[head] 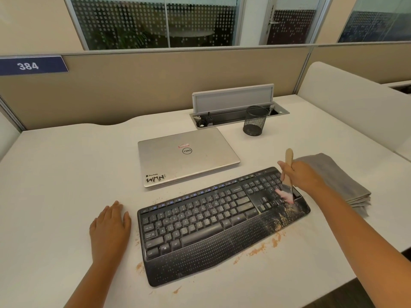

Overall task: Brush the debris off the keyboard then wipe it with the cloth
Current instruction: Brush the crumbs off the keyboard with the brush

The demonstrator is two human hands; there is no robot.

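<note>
The keyboard [222,223] lies slanted on the white desk [66,174], its right end farther than its left. The right hand [300,176] grips the brush [288,174] by its wooden handle, bristles down on the number pad at the right end. Crumbs [282,216] lie thick on the keyboard's near right corner, and more are scattered on the desk along its near edge and left side. The left hand [110,227] rests flat on the desk, fingers straight, just left of the keyboard and not touching it.

The folded grey cloth [333,181] sits just right of the keyboard, behind the right forearm. A closed laptop [186,156] lies just beyond the keyboard's far edge. Farther right stands a mesh cup [255,121], beside an open cable tray [233,114]. The desk's near edge runs close under the right forearm; bare desk stretches to the left.
</note>
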